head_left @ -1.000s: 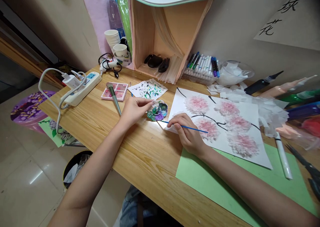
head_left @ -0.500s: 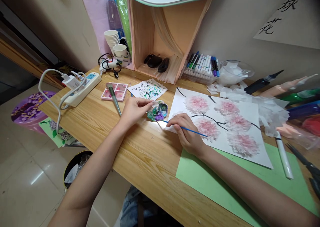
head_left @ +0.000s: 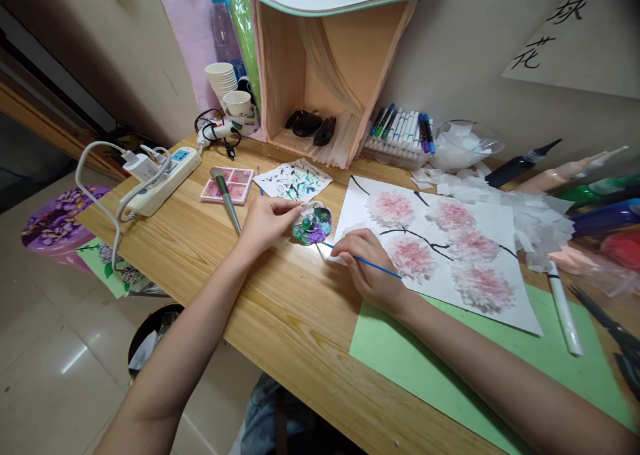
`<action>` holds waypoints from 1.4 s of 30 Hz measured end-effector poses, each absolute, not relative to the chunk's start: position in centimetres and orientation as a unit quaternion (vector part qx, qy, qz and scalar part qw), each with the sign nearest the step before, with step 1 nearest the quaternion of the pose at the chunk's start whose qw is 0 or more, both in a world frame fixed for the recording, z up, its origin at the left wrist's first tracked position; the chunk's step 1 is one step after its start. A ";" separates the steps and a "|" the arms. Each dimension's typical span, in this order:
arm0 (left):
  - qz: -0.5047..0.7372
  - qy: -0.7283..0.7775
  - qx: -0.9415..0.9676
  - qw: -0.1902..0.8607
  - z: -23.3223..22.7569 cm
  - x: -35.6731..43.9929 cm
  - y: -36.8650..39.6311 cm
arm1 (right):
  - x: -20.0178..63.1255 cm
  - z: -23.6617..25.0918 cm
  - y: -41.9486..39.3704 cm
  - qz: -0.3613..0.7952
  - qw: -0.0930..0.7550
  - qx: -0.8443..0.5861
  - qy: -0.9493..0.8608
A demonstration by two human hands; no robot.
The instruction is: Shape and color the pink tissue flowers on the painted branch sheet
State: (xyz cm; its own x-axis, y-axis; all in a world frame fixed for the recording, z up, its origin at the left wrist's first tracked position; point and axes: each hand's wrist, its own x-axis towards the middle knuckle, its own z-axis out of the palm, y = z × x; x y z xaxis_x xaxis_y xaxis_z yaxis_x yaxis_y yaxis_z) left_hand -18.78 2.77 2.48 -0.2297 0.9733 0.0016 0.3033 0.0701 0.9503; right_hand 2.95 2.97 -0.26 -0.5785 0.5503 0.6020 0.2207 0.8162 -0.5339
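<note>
Between the thumb and fingers of my left hand is the edge of a small paint palette, smeared with green, white, dark and purple paint. My right hand pinches a thin blue paintbrush, its tip at the palette's lower edge by the purple paint. Under and beyond my right hand lies a white sheet with fluffy pink-and-white paper flowers and black painted branches. Part of this sheet rests on a green sheet. A paint-daubed scrap of paper lies behind the palette.
A pink compact with a thick green-handled brush lies left of the scrap. A power strip sits at the left edge. Markers, torn white paper, a white pen and scissors lie to the right.
The palette is turned a little more face-on to me, and the brush tip has shifted slightly at its lower edge. Both hands keep their holds; the whole view has moved slightly.
</note>
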 end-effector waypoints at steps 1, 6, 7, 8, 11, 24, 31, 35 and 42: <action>0.458 0.636 0.505 0.363 2.5 -18.8 2.8 | 3.0 -0.3 3.0 0.206 0.401 -0.220 -0.865; 0.443 0.639 0.520 0.354 2.3 -19.0 2.9 | 2.9 -0.2 3.1 0.196 0.399 -0.232 -0.865; 0.441 0.639 0.523 0.351 2.3 -19.0 2.9 | 2.9 -0.2 3.1 0.200 0.390 -0.218 -0.872; 0.440 0.640 0.524 0.349 2.2 -19.0 2.9 | 3.0 -0.2 3.1 0.204 0.386 -0.208 -0.876; 0.440 0.645 0.520 0.347 2.2 -19.0 2.9 | 3.0 -0.2 3.0 0.191 0.398 -0.221 -0.870; 0.438 0.645 0.518 0.350 2.6 -18.7 2.8 | 3.0 -0.2 3.0 0.179 0.421 -0.251 -0.853; 0.434 0.650 0.522 0.342 2.5 -18.7 2.8 | 3.0 -0.3 3.0 0.174 0.429 -0.243 -0.852; 0.436 0.647 0.520 0.348 2.5 -18.7 2.8 | 2.9 -0.3 3.0 0.188 0.422 -0.235 -0.855; 0.438 0.643 0.526 0.344 2.6 -18.6 2.8 | 2.9 -0.3 3.0 0.195 0.427 -0.239 -0.850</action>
State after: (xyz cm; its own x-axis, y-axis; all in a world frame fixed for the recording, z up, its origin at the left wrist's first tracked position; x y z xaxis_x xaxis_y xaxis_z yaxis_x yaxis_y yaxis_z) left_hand -18.65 2.76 2.62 -0.2107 0.9774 0.0182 0.3738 0.0633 0.9253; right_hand 2.95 3.04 -0.26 -0.5206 0.5728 0.6332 0.2402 0.8099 -0.5351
